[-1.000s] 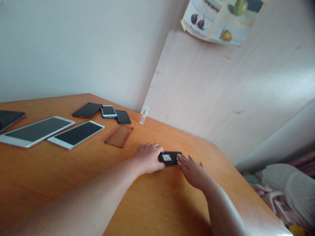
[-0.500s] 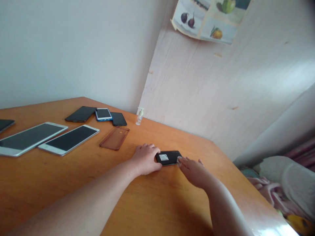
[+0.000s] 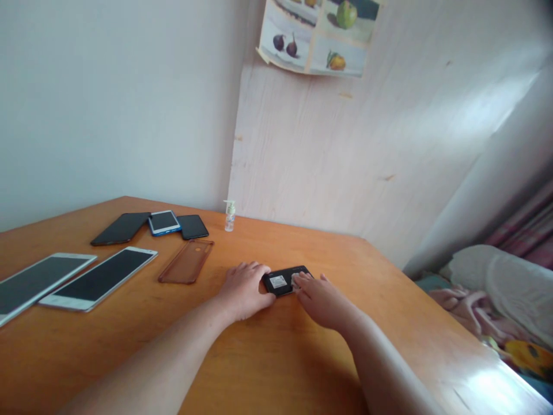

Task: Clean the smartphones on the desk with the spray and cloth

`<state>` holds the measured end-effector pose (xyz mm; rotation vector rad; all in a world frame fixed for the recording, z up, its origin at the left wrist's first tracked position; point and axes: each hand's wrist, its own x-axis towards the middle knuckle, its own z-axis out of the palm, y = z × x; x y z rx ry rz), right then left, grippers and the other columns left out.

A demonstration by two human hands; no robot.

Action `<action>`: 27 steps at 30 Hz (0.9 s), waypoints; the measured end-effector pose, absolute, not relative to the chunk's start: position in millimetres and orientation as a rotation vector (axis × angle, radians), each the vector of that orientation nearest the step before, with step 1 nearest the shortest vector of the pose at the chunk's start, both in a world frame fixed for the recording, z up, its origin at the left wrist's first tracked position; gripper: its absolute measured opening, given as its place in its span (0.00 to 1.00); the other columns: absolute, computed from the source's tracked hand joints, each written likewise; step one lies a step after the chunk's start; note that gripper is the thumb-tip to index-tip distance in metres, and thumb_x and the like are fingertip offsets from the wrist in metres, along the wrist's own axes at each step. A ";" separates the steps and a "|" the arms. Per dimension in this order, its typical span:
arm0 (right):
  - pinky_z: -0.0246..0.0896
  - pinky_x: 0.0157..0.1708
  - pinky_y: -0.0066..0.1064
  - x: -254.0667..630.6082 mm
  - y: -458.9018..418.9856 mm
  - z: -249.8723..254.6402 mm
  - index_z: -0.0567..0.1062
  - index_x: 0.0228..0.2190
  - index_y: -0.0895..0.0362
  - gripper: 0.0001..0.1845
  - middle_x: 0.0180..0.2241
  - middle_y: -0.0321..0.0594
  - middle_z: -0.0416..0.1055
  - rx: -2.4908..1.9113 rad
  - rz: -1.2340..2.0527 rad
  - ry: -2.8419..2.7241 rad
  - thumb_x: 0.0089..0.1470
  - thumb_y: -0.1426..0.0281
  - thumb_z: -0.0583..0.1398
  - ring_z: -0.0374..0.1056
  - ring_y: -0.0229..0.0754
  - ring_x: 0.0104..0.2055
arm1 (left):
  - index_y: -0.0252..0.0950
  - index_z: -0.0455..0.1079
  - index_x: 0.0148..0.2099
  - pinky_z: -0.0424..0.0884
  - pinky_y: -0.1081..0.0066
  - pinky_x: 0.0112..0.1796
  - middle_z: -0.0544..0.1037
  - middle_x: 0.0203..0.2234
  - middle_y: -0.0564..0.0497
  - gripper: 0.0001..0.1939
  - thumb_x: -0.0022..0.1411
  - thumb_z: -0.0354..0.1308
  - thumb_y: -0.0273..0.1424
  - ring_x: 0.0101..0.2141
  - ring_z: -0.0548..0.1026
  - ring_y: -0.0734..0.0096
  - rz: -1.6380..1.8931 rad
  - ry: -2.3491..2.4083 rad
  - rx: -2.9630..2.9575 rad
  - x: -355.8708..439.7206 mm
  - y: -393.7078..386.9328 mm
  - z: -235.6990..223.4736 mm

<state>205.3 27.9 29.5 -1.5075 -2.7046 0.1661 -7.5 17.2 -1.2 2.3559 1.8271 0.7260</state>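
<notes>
A black phone (image 3: 286, 275) with a white label on its upper face lies on the wooden table (image 3: 259, 363). My left hand (image 3: 245, 290) grips its left end, thumb along the near edge and fingers at the far side. Under the fingertips of my right hand (image 3: 324, 300) is a small white wipe (image 3: 295, 281), pressed against the phone's surface right of the label. The fingers of this hand lie close together over the wipe, hiding part of it.
A brown clear phone case (image 3: 186, 262) lies left of my hands. Beyond it are a small pump bottle (image 3: 230, 217), a black phone (image 3: 193, 226), a blue-edged phone (image 3: 165, 222) and a dark tablet (image 3: 121, 228). Two white-framed devices, one a phone (image 3: 101, 279), lie at left.
My right hand has slid the wipe leftward over the phone, closer to the label. My left hand keeps its grip. The whole view has shifted and tilted with the head.
</notes>
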 end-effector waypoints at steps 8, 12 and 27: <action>0.47 0.61 0.48 192.4 32.0 18.3 0.65 0.58 0.57 0.24 0.61 0.51 0.62 -1.377 0.168 -2.651 0.64 0.68 0.44 0.56 0.49 0.64 | 0.41 0.66 0.54 0.65 0.63 0.48 0.76 0.49 0.48 0.28 0.50 0.61 0.41 0.50 0.71 0.55 0.737 1.823 2.347 -9.2 19.8 -4.4; 0.42 0.63 0.52 182.4 19.8 21.6 0.62 0.60 0.50 0.25 0.64 0.42 0.57 -1.085 0.343 -2.721 0.67 0.63 0.41 0.52 0.48 0.66 | 0.40 0.64 0.56 0.65 0.63 0.49 0.76 0.50 0.47 0.29 0.52 0.60 0.41 0.50 0.72 0.56 0.728 1.837 2.322 -8.6 19.3 -4.1; 0.24 0.59 0.70 168.9 26.4 16.8 0.57 0.63 0.41 0.28 0.67 0.35 0.51 -1.243 0.439 -2.641 0.66 0.53 0.37 0.36 0.56 0.70 | 0.36 0.58 0.62 0.64 0.62 0.52 0.75 0.52 0.44 0.35 0.52 0.60 0.39 0.53 0.71 0.55 0.717 1.847 2.247 -9.3 18.4 -2.7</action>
